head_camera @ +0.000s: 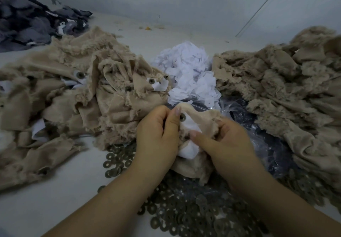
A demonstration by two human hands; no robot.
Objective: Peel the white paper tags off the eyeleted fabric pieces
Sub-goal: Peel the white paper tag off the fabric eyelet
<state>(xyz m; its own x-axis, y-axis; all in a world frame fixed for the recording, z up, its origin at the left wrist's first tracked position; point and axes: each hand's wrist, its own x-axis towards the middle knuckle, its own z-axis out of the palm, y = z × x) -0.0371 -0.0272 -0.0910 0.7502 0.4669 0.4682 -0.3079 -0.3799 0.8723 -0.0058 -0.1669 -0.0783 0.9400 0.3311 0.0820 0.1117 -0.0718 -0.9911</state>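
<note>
Now: left hand grips fabric piece | right hand pinches paper tag

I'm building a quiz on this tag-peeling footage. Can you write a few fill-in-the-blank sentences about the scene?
1. The left hand and right hand hold one beige fabric piece with a white paper ____ on it.
2. The heap of peeled tags is coloured ____.
3. Loose metal washers lie ____ the forearms.
4. The dark grey fabric pile lies at the far ____.

Missing: tag; white; under; left
</note>
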